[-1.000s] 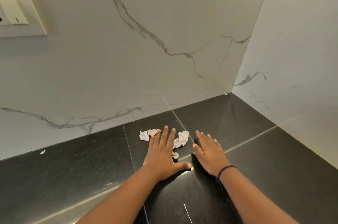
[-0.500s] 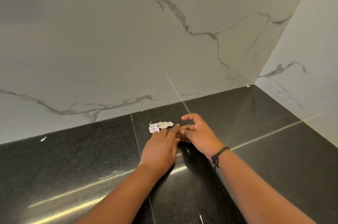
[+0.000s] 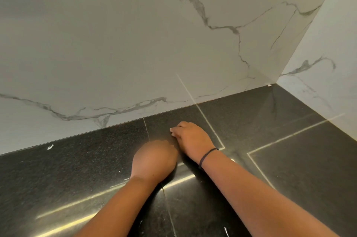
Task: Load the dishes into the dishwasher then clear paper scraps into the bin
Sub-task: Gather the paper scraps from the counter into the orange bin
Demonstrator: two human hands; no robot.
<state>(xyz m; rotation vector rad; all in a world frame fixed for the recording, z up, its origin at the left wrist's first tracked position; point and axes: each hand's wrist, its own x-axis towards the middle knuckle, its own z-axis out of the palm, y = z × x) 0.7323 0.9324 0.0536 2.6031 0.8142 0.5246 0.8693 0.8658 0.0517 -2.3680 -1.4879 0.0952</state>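
Both hands are seen knuckles-up on the surface (image 3: 77,169), a polished black stone slab with fine pale speckles and thin light seams running across it, plus bright streaks of reflected light near 6 and 7 o'clock. The left hand (image 3: 154,159) is curled into a rounded fist shape just below centre, fingers tucked under and out of sight, so what sits inside that grip can't be told from here. The right hand (image 3: 193,138) is placed just beside it toward 1 o'clock, almost touching, fingers bent down and bunched, with a tiny bit of white showing at the fingertips (image 3: 172,130), probably a paper scrap being pinched, though it's too small to be sure. A thin dark band (image 3: 207,154) is worn round the right wrist. No loose heap of paper is left showing between the hands; only one small white fleck (image 3: 50,147) is seen lying flat on the stone out at 9 o'clock, well apart from both hands, near the wall edge. The backsplash (image 3: 116,53) is smooth, matte white marble-look tile with soft grey veins, meeting a second panel of the same stuff (image 3: 328,53) in a corner at 2 o'clock.
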